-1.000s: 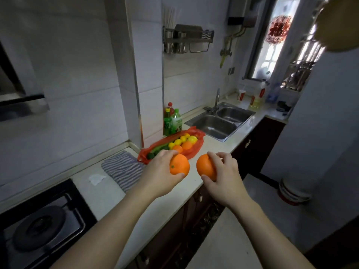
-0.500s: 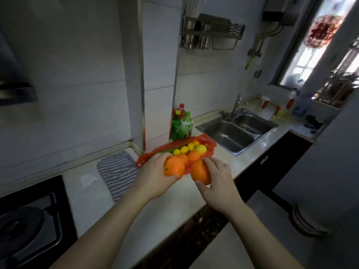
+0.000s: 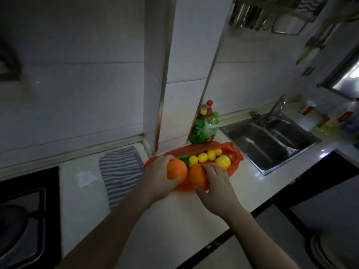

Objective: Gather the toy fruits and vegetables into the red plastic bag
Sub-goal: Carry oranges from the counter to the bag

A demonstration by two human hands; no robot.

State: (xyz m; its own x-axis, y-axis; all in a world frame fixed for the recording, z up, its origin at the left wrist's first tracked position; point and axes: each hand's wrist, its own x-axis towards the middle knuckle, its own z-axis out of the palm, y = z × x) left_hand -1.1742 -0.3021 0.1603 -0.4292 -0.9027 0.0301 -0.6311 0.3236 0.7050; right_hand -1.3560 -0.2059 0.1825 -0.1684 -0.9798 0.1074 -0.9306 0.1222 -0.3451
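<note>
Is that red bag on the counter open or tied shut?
Open. The red bag lies with its mouth spread wide, and the toy lemons show plainly inside it.

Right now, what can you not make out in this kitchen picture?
Head view:
- Round orange toy fruit in the right hand: partly under fingers; contact with the red plastic bag unclear.
- Long green toy vegetable: mostly behind the left hand and the second orange toy fruit.
- Black stove: cut by the left edge.
- Green plastic bottles: labels too blurred.

A striped cloth (image 3: 121, 171) lies between stove (image 3: 23, 216) and bottles (image 3: 206, 126).
</note>
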